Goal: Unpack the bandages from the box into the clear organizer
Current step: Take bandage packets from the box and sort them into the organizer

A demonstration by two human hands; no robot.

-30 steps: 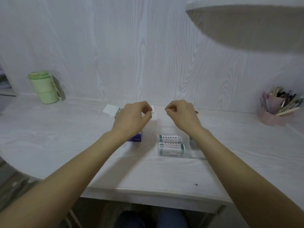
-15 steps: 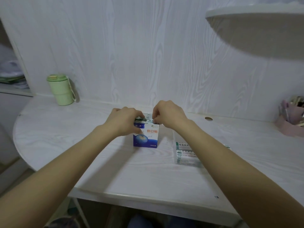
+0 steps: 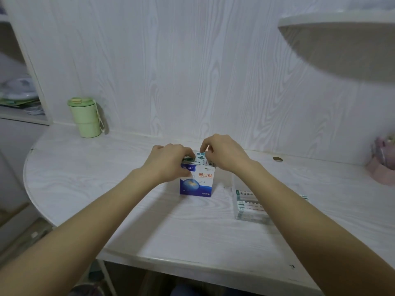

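Observation:
A blue and white bandage box [image 3: 197,182] stands upright in the middle of the white table. My left hand [image 3: 168,162] grips its upper left corner, thumb on the front face. My right hand [image 3: 222,152] pinches a bundle of green and white bandages [image 3: 201,158] sticking out of the box's open top. The clear organizer [image 3: 249,207] sits to the right of the box, partly hidden by my right forearm, with stacks of bandages lying inside it.
A green lidded cup [image 3: 86,117] stands at the back left by the wall. A pink pen holder [image 3: 382,165] sits at the far right. A small brown round thing [image 3: 277,159] lies near the back wall. A rounded shelf [image 3: 337,24] overhangs at the upper right.
Both hands came down from in front of the wall onto the box. The right hand's fingers now pinch the bandages at the box's top. The view has shifted left.

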